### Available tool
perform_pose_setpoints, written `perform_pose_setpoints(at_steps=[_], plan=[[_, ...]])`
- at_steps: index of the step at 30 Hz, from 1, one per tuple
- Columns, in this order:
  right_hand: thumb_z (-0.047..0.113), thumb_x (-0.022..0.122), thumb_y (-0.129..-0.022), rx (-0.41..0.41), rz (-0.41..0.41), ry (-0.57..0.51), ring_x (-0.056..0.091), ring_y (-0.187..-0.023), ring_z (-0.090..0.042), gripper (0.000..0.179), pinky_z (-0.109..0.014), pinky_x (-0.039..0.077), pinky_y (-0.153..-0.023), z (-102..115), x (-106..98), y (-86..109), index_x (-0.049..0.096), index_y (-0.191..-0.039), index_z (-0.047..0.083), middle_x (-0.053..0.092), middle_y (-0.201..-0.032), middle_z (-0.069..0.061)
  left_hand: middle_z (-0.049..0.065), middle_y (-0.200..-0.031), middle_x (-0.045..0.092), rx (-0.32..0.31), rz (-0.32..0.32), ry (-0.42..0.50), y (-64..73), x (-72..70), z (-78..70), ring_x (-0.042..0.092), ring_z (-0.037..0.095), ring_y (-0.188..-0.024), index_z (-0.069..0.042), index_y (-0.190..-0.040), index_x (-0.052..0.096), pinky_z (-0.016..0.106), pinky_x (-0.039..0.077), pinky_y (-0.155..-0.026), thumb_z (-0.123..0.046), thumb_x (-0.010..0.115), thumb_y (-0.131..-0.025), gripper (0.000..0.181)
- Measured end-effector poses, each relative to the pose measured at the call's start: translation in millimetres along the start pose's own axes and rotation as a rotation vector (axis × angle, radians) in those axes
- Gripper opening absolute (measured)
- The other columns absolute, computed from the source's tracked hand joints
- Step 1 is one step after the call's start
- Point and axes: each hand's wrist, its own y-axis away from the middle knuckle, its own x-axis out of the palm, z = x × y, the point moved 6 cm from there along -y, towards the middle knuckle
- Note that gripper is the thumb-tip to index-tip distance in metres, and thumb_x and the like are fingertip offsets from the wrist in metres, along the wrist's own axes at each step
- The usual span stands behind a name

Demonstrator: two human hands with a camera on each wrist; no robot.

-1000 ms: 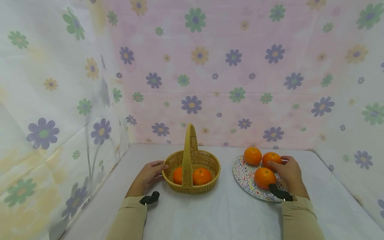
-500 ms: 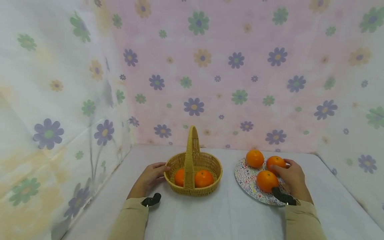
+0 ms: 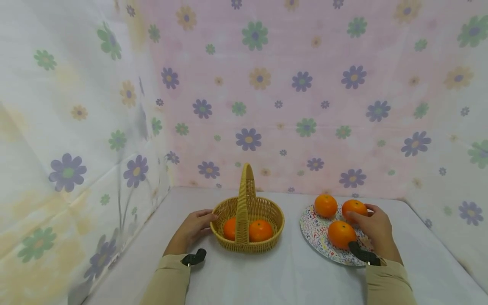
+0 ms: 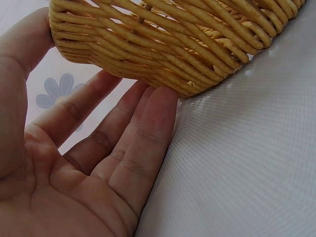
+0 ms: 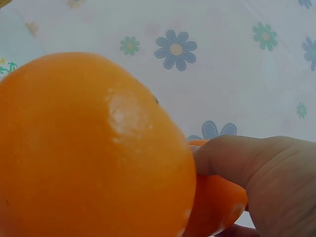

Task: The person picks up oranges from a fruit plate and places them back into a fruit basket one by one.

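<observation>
A yellow wicker basket [image 3: 242, 248] with a tall handle stands on the table, two oranges [image 3: 261, 231] inside it. At its left side is my left hand [image 3: 193, 228], thumb over the rim and fingers against the outer wall; the left wrist view shows the fingertips [image 4: 159, 101] touching the weave. To the right lies a speckled round plate [image 3: 314, 235]. My right hand [image 3: 375, 228] grips the back right orange [image 3: 354, 208] between thumb and fingers. Two more oranges, one at the back [image 3: 325, 206] and one in front [image 3: 342, 235], sit on the plate. The front one hides much of the gripped orange in the right wrist view.
A white cloth covers the table [image 3: 282, 279]. Flower-printed fabric walls [image 3: 282, 161] close it in at the back and both sides. Each sleeved wrist carries a black camera mount [image 3: 195, 257].
The head view has tilted slightly, so everything sits a little lower and farther right. The gripped orange has shifted slightly right and away from the other two. The left hand keeps its hold.
</observation>
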Motion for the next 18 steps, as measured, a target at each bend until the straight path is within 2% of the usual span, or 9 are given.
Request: perform_pose_setpoints(at_steps=[7, 18], plan=[[0.053, 0.07, -0.093, -0.018, -0.032, 0.027, 0.039, -0.136, -0.053, 0.101, -0.067, 0.04, -0.114, 5, -3, 1.2, 0.02, -0.162, -0.002, 0.032, -0.156, -0.038, 0.01, -0.13, 0.071, 0.001, 0.0, -0.002, -0.7, -0.3, -0.2, 0.071, 0.023, -0.107, -0.006, -0.131, 0.069, 0.038, 0.061, -0.094, -0.033, 0.079, -0.09, 0.05], [0.052, 0.07, -0.094, -0.026, -0.033, 0.007, 0.036, -0.138, -0.053, 0.101, -0.067, 0.04, -0.114, 13, -5, 2.9, 0.018, -0.164, 0.001, 0.028, -0.16, -0.036, 0.01, -0.132, 0.07, -0.014, -0.002, -0.019, 0.0, -0.9, 2.0, 0.07, 0.024, -0.111, -0.009, -0.132, 0.069, 0.038, 0.061, -0.096, -0.035, 0.08, -0.089, 0.052]])
